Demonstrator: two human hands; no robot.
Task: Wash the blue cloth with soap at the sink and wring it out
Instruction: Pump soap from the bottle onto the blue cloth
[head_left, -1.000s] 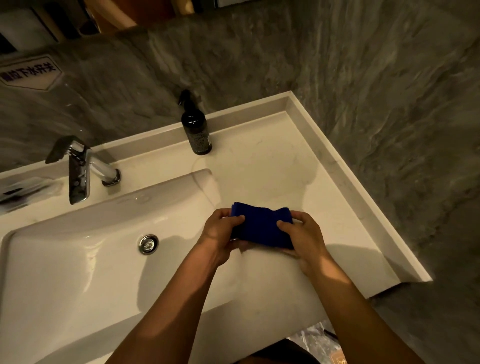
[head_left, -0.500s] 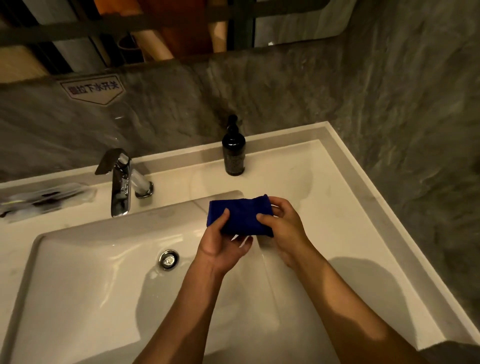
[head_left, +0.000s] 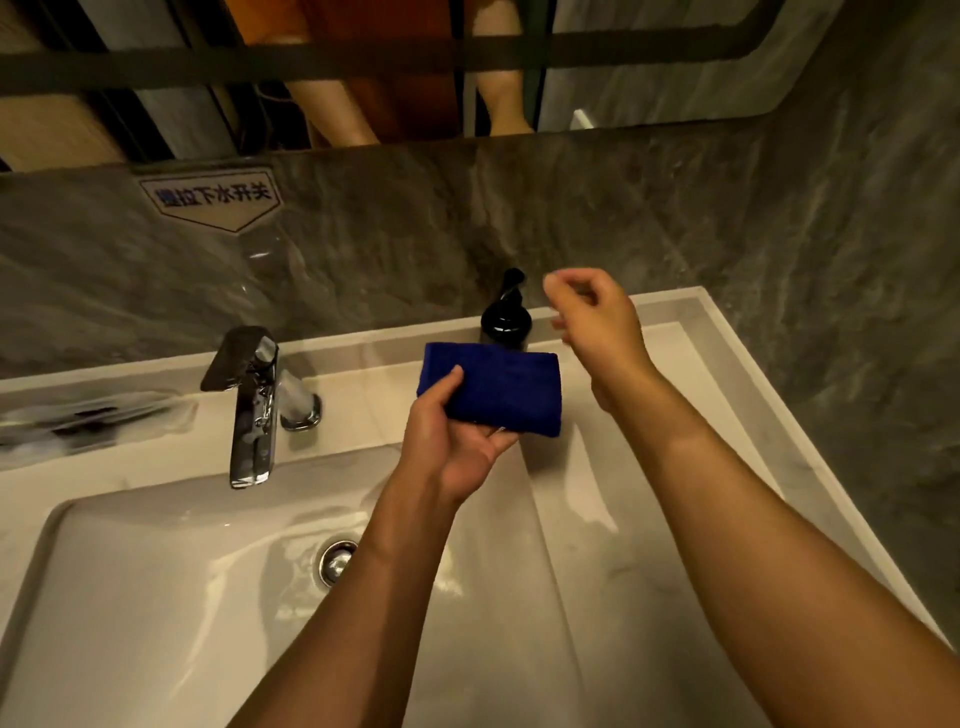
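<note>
The folded blue cloth lies in my left hand, thumb on top and fingers beneath, held above the sink's right rim. Just behind the cloth stands a black soap pump bottle; the cloth hides its lower part. My right hand hovers just right of the pump head, fingers loosely curled, holding nothing. The white sink basin with its metal drain lies below left. No water runs from the chrome tap.
A white counter runs to the right, ending at a raised ledge against the grey stone wall. A clear packet lies left of the tap. A mirror hangs above, with a label beneath it.
My right hand has let go of the cloth and risen toward the soap bottle's pump. My left hand now holds the cloth alone, moved up close to the bottle.
</note>
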